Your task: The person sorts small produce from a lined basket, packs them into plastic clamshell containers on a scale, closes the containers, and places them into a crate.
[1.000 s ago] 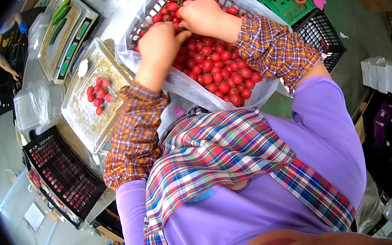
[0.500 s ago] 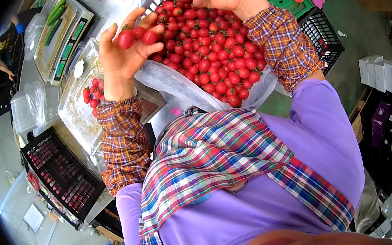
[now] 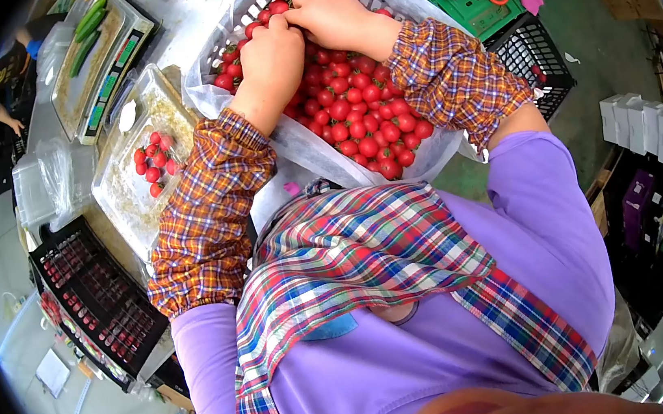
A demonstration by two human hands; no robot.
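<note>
Both hands are close together over the upper part of a lined crate full of small red tomatoes. My left hand has its fingers curled down at the tomatoes, fingertips hidden. Beside it, touching or nearly so, my right hand is bent with its fingers closed; what it holds, if anything, is hidden. Left of the crate, several tomatoes lie in a clear plastic container on a tray.
Cucumbers lie on a scale at the upper left. Below are clear lids and a black crate of packed red fruit. A green crate and black basket stand right. Another person's hand shows far left.
Half a second ago both hands were apart and raised, with tomatoes at their fingers. Now they have come back together, low over the crate's tomatoes.
</note>
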